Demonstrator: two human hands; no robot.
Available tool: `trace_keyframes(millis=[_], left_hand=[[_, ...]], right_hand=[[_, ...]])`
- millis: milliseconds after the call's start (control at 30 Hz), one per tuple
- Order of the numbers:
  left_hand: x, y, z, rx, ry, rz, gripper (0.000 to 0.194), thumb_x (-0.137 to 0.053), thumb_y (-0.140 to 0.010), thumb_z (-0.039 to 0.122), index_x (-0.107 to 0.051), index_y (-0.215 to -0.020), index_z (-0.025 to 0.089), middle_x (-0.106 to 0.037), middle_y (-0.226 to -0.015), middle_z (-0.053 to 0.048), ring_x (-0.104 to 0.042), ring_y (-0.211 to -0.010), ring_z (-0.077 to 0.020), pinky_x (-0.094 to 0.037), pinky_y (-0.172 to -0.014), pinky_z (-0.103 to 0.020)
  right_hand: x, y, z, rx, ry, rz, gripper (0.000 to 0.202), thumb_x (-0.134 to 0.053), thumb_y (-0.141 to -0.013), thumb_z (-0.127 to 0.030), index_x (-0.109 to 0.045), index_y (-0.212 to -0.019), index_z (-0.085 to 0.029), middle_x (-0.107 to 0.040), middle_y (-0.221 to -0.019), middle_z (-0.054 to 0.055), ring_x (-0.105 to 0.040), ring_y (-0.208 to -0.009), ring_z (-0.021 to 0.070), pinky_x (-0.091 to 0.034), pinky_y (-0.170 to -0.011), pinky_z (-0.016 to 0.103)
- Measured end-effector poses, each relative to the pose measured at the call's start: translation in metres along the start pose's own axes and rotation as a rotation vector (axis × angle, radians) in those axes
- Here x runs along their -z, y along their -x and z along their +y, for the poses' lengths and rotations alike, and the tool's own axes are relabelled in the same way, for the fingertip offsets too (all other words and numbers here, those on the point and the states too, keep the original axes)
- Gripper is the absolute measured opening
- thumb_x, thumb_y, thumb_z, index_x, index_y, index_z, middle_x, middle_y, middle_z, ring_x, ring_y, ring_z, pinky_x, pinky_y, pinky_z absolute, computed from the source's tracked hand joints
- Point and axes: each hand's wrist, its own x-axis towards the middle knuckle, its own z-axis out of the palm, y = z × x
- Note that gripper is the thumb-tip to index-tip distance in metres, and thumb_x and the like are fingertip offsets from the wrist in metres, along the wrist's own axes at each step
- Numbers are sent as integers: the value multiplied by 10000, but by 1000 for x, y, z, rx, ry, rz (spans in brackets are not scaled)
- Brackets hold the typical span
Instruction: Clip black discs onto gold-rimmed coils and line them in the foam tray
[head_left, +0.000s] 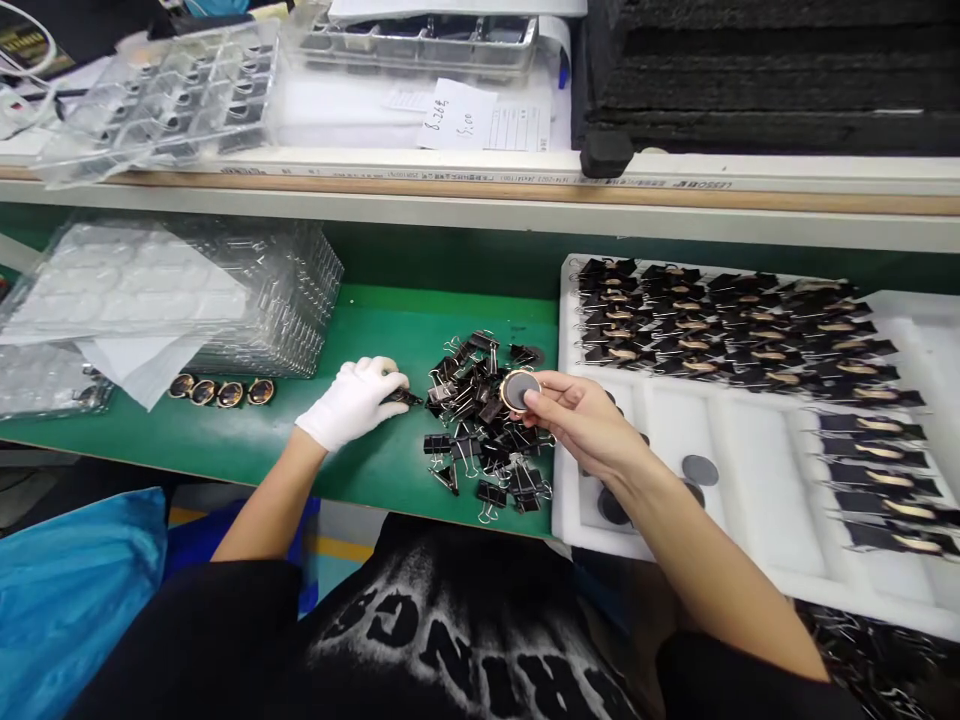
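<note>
My left hand [358, 402], in a white glove, has its fingers closed on a black binder clip [403, 397] low over the green table, at the left edge of a pile of black binder clips [480, 400]. Bare, my right hand [581, 415] pinches a round, gold-rimmed part with a dark grey disc face [520, 391] between thumb and fingers, above the right side of the pile. To the right, a white foam tray [682, 405] holds rows of clips clamped on gold-edged parts [720, 320]. Loose grey discs [699, 469] lie in its compartments, partly behind my right forearm.
Several gold-rimmed round parts [229, 393] stand at left, before stacked clear plastic trays [247, 290]. A shelf edge [465, 205] crosses above the table [360, 470], bearing papers, clear trays and black foam [772, 80]. More clips [885, 660] lie at lower right.
</note>
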Motion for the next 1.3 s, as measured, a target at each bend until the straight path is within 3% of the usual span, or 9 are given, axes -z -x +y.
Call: trace_keyframes(millis=[233,400,500,600,667,800,967,1100,1300], left_hand=[[23,-10,16,183,461,122,389,-382,-1043,485,-551,-1248,200,-717,-1143,-94,-706,-1016,-259,-538,-897,-402],[52,-29,64,-59,570,174,486,-271,-1062,444,-429,-1455,206,-690,-1253,-110,-721,-993,-222,-548,-890,-369],[58,-42,82,-105,601,241,597,-254,-1056,464,-287,-1570,163,-729,-961,-73,-702,-765,-205,-532,-761,-346],[61,-49,89,-74,725,354,543,-312,-1022,470,-452,-1423,132,-696,-849,-46,-643,-685,-177,-491,-689,-313],[65,-51,92,-37,772,287,355,-458,-959,470,-591,-1106,175,-665,-776,-12,-587,-634,-147,-442,-618,-278],[72,-49,95,-8,785,81,321,-630,-862,450,-470,-715,213,-495,-543,70,-422,-510,-94,-308,-520,-245],[71,-48,98,63,801,57,384,-593,-892,466,-437,-662,200,-453,-521,76,-376,-514,-76,-300,-526,-238],[68,-48,97,106,893,36,374,-578,-899,426,-437,-642,193,-452,-553,65,-374,-531,-70,-299,-508,-221],[72,-45,104,230,1207,-247,290,-558,-933,422,-570,-758,191,-615,-534,44,-418,-354,-61,-346,-391,-203]], right_hand=[[-10,-3,-6,27,-27,-72,234,-884,-765,-339,-784,-955,-247,-772,-1003,38,-705,-829,129,-572,-728,249],[-27,-2,-8,172,113,-207,193,-849,-797,-273,-801,-984,-257,-638,-1412,74,-732,-977,160,-596,-949,365],[-31,0,-6,233,156,-134,214,-871,-764,-279,-814,-969,-258,-713,-1270,74,-734,-1024,197,-584,-1014,419],[-28,3,-8,285,124,8,226,-900,-722,-276,-821,-934,-273,-764,-1128,45,-752,-952,191,-608,-983,416],[-22,5,-10,276,79,35,235,-912,-707,-285,-821,-923,-271,-775,-1095,40,-758,-886,186,-625,-945,414],[-11,5,-13,223,60,-16,249,-918,-707,-345,-812,-912,-249,-790,-1023,57,-755,-808,199,-643,-853,415],[-2,5,-13,228,57,-52,222,-899,-740,-321,-809,-933,-261,-782,-1081,58,-740,-821,175,-628,-791,356],[8,4,-20,262,-7,130,230,-908,-717,-321,-792,-909,-267,-750,-1168,48,-705,-863,171,-574,-643,288],[20,-1,-23,150,-41,204,326,-930,-678,-383,-775,-924,-235,-764,-925,41,-669,-792,166,-527,-620,283]])
